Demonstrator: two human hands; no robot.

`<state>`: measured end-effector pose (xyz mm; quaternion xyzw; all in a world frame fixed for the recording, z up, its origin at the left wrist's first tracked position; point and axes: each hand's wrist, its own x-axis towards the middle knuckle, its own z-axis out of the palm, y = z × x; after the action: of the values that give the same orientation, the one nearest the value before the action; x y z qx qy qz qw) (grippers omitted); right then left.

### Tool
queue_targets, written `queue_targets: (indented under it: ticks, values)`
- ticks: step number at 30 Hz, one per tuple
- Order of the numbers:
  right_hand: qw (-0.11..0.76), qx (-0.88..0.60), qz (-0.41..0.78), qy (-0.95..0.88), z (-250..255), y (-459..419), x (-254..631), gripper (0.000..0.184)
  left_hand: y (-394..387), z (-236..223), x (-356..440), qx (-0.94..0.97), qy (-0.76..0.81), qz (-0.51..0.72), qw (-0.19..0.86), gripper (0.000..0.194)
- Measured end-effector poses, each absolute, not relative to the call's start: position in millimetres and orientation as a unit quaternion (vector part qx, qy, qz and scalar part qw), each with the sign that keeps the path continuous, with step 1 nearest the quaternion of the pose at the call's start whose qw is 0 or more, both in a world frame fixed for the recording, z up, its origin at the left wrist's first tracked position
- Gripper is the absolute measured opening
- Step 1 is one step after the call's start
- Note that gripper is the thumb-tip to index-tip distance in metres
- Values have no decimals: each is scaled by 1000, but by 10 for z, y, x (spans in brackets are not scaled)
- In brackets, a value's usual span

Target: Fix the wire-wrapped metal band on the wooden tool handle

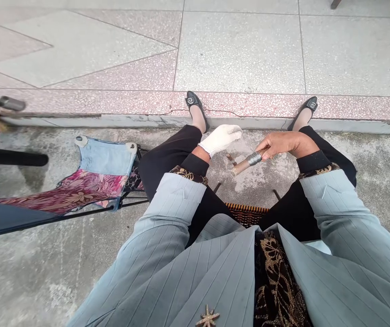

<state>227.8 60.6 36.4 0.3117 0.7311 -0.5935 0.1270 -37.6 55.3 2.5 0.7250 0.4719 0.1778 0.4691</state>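
Observation:
My right hand (278, 144), bare, is closed around a wooden handle (240, 168) with silver wire wound round it near my fingers. The handle's free end slants down to the left; whatever part lies beyond my hand is hidden. To the left, my left hand (219, 139) wears a white knitted glove. Its fingers are curled together, and I cannot make out anything held in them. The two hands are apart, both above the concrete between my knees. A small brown piece (230, 159) shows just left of the handle, under the gloved hand.
A folding chair (96, 181) with blue and flowered cloth stands at my left. Beyond it are a black tube (14, 157) and a dark cylinder (12, 103). My shoes (196, 106) rest at a raised tiled step (239, 54). A woven seat (247, 213) is beneath me.

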Motion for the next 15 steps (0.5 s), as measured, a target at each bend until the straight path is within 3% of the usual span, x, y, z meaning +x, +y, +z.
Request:
queue_targets:
  ticks: [4,8,11,15]
  values:
    - [-109,373,-643,660,506,589,2381,48,500,7,-299,683,485,178,516,20]
    - [-324,444,-630,548,511,591,2367,46,391,-12,-196,647,395,165,631,29]
    - [-366,494,-613,496,403,643,2315,46,341,-13,-166,614,322,156,704,41]
    - [-320,578,-542,519,295,703,2274,31,338,13,-168,604,272,193,724,47]
